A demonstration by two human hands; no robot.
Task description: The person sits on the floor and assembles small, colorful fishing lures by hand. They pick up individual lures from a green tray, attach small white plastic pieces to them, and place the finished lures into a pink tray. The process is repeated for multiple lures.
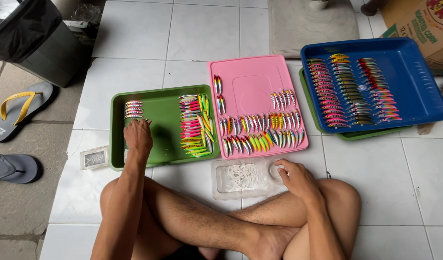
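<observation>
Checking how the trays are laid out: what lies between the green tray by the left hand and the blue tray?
In the head view, a pink tray carrying rows of colourful fishing lures lies between the green tray and the blue tray.

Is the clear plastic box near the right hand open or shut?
Open: the clear plastic box has no lid on it, and the small white pieces inside lie uncovered.

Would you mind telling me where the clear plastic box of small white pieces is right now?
In the head view, the clear box sits on the tiled floor just below the pink tray, touching the person's shins, with the right hand beside it.
</observation>
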